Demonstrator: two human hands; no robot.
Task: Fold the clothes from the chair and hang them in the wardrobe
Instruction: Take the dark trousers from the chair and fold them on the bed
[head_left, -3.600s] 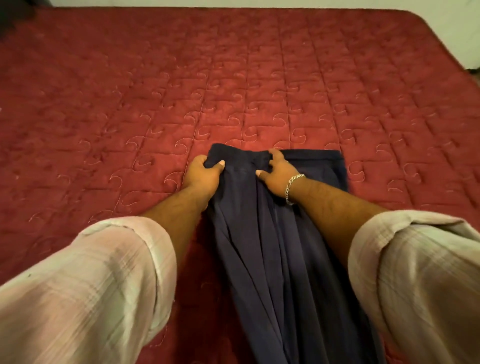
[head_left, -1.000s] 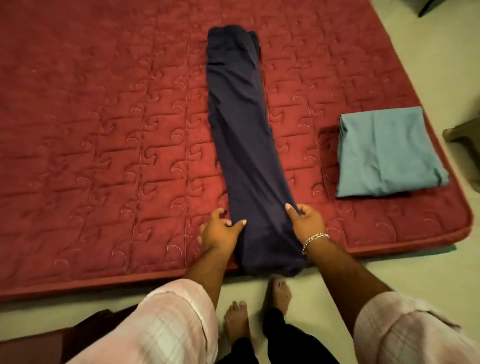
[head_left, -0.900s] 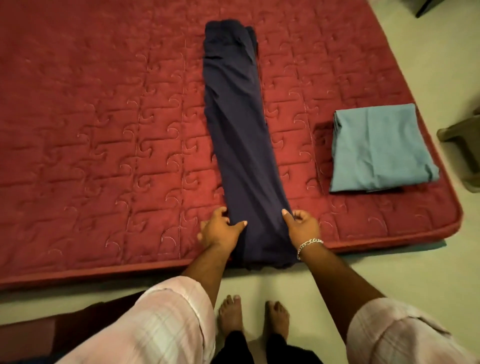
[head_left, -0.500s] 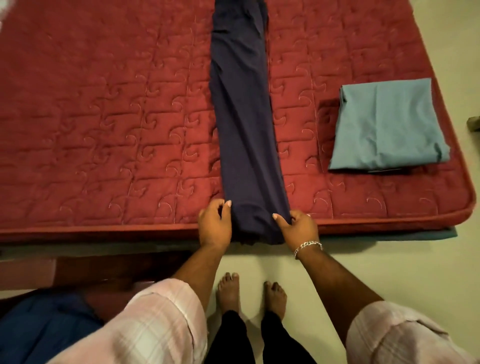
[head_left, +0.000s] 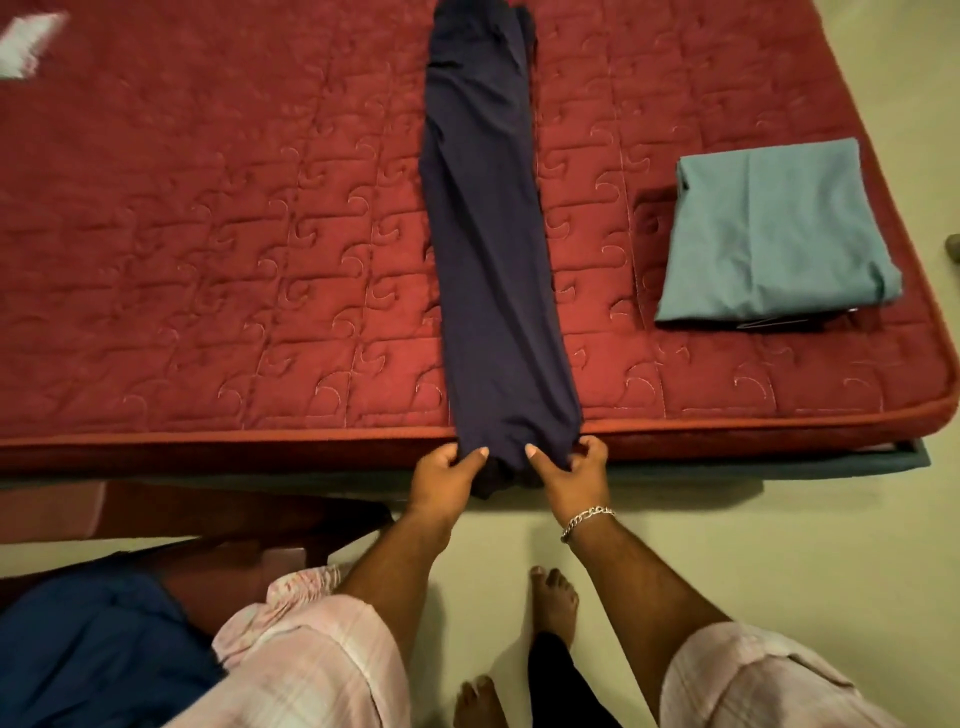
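A pair of dark navy trousers lies in one long narrow strip across the red quilted mattress, its near end hanging over the front edge. My left hand pinches the left corner of that end. My right hand, with a silver bracelet on the wrist, pinches the right corner. A folded teal garment rests on the mattress at the right.
A brown chair stands at the lower left with a blue garment lying on it. A pale cloth shows at the mattress's far left. Bare feet stand on the light floor below the bed edge.
My hands slid from the waistband down the trousers to the hem end, and now grip it at the mattress edge. The view dropped back, showing the chair and the blue garment.
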